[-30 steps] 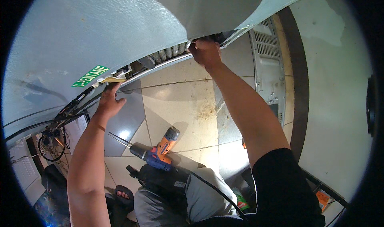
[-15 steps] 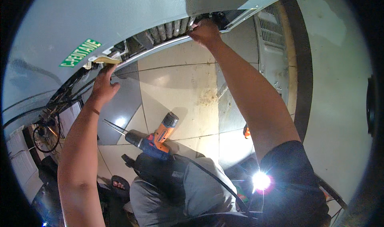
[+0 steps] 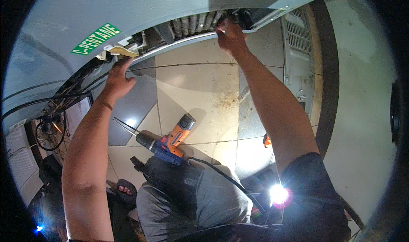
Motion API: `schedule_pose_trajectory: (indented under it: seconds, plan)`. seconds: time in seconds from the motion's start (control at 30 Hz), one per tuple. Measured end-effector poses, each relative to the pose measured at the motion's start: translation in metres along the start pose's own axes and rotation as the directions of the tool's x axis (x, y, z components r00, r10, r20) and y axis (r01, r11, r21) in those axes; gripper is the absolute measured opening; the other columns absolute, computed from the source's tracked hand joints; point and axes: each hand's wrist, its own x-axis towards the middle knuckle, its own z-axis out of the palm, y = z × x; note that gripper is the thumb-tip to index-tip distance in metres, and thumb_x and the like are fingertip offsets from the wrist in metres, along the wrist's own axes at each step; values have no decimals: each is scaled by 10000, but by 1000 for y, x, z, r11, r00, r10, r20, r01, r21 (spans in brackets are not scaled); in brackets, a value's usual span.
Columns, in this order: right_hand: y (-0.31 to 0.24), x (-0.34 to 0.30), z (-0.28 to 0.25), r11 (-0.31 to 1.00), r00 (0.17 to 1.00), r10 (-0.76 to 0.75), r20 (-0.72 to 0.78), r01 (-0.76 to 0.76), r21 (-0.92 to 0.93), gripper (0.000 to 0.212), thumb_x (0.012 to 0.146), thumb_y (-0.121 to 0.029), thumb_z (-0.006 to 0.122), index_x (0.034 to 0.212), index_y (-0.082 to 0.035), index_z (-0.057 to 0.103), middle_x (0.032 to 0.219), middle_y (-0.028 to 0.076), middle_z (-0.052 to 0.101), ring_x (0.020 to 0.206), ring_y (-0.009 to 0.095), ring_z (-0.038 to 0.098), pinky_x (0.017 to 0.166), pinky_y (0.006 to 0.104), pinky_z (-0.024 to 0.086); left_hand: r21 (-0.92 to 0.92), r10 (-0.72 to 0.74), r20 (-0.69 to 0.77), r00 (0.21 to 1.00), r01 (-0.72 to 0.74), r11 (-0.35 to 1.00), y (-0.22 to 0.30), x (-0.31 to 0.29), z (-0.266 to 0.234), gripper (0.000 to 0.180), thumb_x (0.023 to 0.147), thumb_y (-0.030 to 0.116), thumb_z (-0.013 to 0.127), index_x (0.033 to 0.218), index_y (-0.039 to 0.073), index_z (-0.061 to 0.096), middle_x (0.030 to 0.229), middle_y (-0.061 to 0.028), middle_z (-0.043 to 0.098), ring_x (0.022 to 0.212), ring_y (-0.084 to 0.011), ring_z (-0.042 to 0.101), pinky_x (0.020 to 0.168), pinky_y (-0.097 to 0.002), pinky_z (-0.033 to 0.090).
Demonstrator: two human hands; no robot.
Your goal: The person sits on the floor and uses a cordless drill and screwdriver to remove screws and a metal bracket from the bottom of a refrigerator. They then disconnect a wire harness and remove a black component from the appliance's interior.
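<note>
**Right hand beside the tube bank, left hand under the beige strip**

The right hand (image 3: 232,36) is the nearer one to the bank of ribbed tubes (image 3: 193,24) in the lower opening of what looks to be a grey refrigerator cabinet (image 3: 162,1). From that hand the tubes lie toward ten o'clock, just beside its fingers. Each tube runs roughly six to twelve; the row as a whole stretches from eight toward two, along the silver metal rail (image 3: 183,41). The fingers are curled and their tips lost in the shadowed opening, so I cannot tell whether they grip anything.

The left hand (image 3: 118,79) is well apart from the tubes, which sit toward two o'clock from it. Its thumb stands free of the fingers, leaving it half open; the fingers reach up to a beige strip (image 3: 123,51), though firm contact cannot be made out.

A cordless drill (image 3: 168,142) lies at five o'clock from the left hand, bit toward ten, untouched.
</note>
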Motion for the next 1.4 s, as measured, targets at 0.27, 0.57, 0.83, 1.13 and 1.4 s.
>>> schedule_pose_trajectory:
  seconds: [0.27,0.57,0.83,1.13,1.4]
  plan:
    - [7,-156,-11,952,990,141,26,-143,272,218,914,-212,652,848,-4,664,747,156,685,698,301,666,653,433,497,32,-40,55,998,39,999,8,-2,-5,831,767,206,731,1532,121,421,1513,-231,472,1408,-402,438,1201,-472,325]
    - [-55,-343,17,94,457,416,786,-882,462,317,962,-276,648,717,-100,551,554,14,469,373,127,346,354,292,292,202,-31,-115,993,54,978,49,-53,14,745,792,169,679,1490,53,445,1572,-254,354,1358,-417,472,1199,-524,300]
    - [-71,-301,16,-434,191,385,903,-826,360,380,954,-347,653,658,-124,569,459,-17,391,358,129,328,400,307,277,-167,-138,-359,923,82,982,55,-179,62,538,724,65,684,1255,3,620,1296,-224,580,1234,-429,518,1072,-521,427]
    - [-104,-280,47,-271,198,695,691,-818,507,537,953,-584,605,627,-184,458,457,-42,315,358,119,245,383,287,209,-99,-281,-194,940,267,959,11,-238,52,287,742,133,714,1015,42,716,1114,-167,614,1123,-391,548,1013,-508,447]
    - [-104,-274,45,-311,89,723,685,-844,437,572,964,-605,596,644,-145,481,496,-24,332,396,135,271,418,303,252,-473,-572,-555,604,337,814,25,-176,-43,332,748,93,701,1071,24,664,1101,-180,601,1084,-398,549,962,-498,434]
